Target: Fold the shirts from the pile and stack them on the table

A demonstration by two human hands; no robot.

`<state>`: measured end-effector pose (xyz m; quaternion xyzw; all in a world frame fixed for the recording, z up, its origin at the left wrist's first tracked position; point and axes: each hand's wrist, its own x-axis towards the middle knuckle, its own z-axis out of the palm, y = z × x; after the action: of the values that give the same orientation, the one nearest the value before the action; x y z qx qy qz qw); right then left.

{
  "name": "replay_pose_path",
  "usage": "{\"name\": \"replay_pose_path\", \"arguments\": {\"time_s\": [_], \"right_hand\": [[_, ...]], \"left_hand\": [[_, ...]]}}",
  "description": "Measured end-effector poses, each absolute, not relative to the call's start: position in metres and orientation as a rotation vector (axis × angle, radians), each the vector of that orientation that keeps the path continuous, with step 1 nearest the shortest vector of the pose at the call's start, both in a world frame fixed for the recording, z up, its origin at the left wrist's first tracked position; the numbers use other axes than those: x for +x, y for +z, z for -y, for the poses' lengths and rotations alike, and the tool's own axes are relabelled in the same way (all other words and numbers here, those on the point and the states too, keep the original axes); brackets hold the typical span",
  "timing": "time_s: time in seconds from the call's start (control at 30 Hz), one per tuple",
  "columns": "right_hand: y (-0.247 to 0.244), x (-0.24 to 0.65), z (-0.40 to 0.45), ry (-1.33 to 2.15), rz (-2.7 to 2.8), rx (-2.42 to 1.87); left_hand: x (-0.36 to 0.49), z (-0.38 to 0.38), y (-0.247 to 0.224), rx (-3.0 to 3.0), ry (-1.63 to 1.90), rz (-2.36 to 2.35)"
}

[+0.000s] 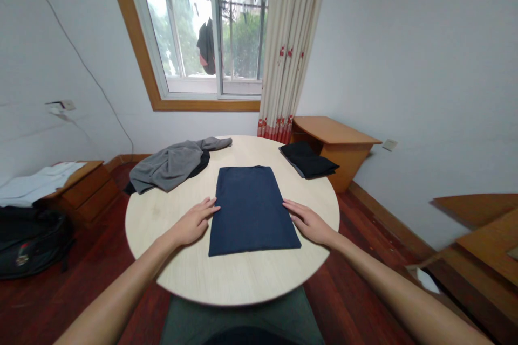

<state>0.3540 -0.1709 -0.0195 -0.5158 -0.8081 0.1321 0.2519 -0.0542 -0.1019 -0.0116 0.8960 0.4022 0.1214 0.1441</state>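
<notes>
A navy blue garment [253, 210], folded into a flat, smooth block, lies in the middle of the round pale table. What kind of garment it is, I cannot tell. Along its left edge rests my left hand [197, 221], fingers stretched out and fingertips touching the cloth. My right hand [311, 221] lies at the opposite edge with its fingers extended, the tips at the fabric. Neither hand grips anything.
On the table's [178, 264] far left is a crumpled grey garment [172, 164] with black cloth under it. Folded dark clothing [307, 159] lies at the far right. A wooden desk [335, 135] stands behind, beside the curtain [289, 48]. A black bag [32, 240] sits at left.
</notes>
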Motion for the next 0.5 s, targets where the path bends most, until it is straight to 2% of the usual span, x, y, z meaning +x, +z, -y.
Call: {"name": "replay_pose_path", "arguments": {"time_s": [0.13, 0.33, 0.5], "right_hand": [[-0.014, 0.359, 0.167, 0.408, 2.217, -1.292], [-0.001, 0.356, 0.168, 0.666, 2.308, -1.263], [-0.002, 0.348, 0.174, 0.595, 2.211, -1.189]], "left_hand": [[-0.054, 0.104, -0.001, 2.570, 0.348, -0.986], [-0.042, 0.111, 0.007, 2.538, 0.216, -0.876], [-0.039, 0.118, 0.005, 2.446, 0.447, -0.893]]}}
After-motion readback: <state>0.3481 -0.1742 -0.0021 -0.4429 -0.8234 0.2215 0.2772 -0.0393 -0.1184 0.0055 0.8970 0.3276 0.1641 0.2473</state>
